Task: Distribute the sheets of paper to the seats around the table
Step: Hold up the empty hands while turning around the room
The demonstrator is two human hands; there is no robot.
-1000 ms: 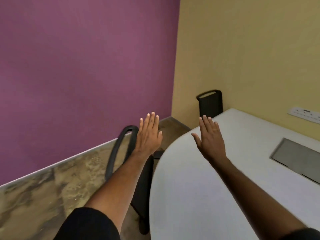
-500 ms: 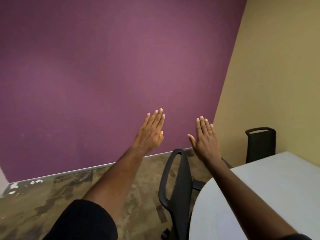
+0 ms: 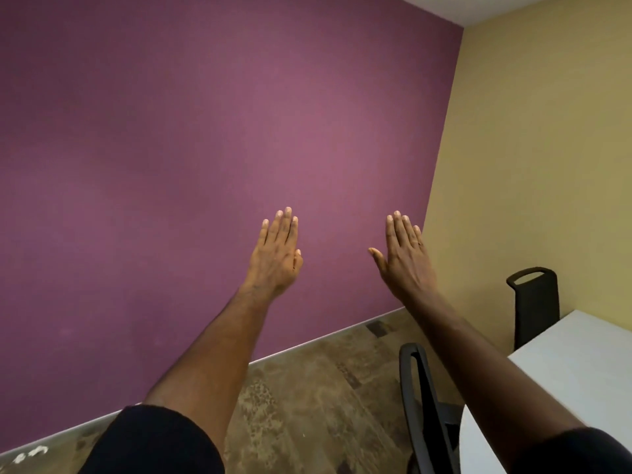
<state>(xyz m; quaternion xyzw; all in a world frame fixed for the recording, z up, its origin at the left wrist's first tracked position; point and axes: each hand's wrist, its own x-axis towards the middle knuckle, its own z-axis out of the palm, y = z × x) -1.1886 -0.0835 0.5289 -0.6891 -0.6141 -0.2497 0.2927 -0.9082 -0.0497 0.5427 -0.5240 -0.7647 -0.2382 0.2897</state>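
Nearest, a black chair [image 3: 422, 401] sits tucked against the white table [image 3: 578, 367]; no sheets of paper show anywhere in view, perhaps lying further along the table out of frame. Beyond, the left hand [image 3: 277, 258] and right hand [image 3: 405, 258] are raised before the purple wall [image 3: 205, 131], fingers flat and extended, holding nothing. Paper should handle light, limp and slippery (best pinched at an edge or corner, one sheet at a time).

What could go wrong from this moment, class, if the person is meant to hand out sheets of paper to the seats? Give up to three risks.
1. Both the left hand and right hand are open and flat with no grip on anything; no paper is in view, so distribution may stall.
2. The view faces the purple wall, with the table only at the edge, so seats could be missed.
3. The near chair stands close by the right arm; bumping it is possible.
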